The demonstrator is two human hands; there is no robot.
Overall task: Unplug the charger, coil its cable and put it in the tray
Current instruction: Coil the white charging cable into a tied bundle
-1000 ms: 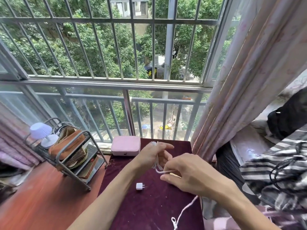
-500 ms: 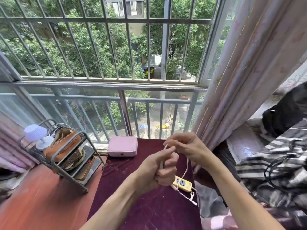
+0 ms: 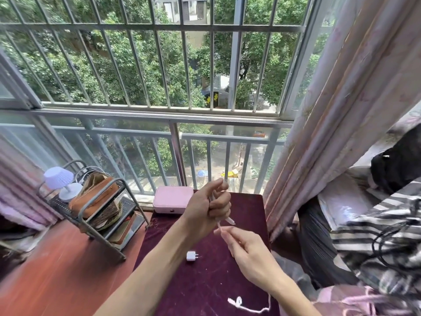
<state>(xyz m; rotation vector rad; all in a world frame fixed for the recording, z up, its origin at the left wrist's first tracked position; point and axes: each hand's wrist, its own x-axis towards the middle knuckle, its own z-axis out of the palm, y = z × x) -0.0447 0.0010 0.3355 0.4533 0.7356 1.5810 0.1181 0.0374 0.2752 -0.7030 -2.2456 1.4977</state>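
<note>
A small white charger plug lies on the dark purple cloth of the table, its prongs pointing right. My left hand is raised above the table, fist closed around loops of the white cable. My right hand sits just below it, pinching the cable between thumb and fingertips. The cable's loose end trails over the cloth near the front edge. A pink lidded box stands at the table's far edge.
A metal rack holding a brown pouch, books and a small white lamp stands on the red desk at left. Window bars and a railing run behind. A pink curtain hangs at right, beside striped bedding and dark cables.
My right hand has dropped from above the left fist to below it, drawing the cable down. The view shifted, so the charger plug shows again and the yellow power strip is out of sight.
</note>
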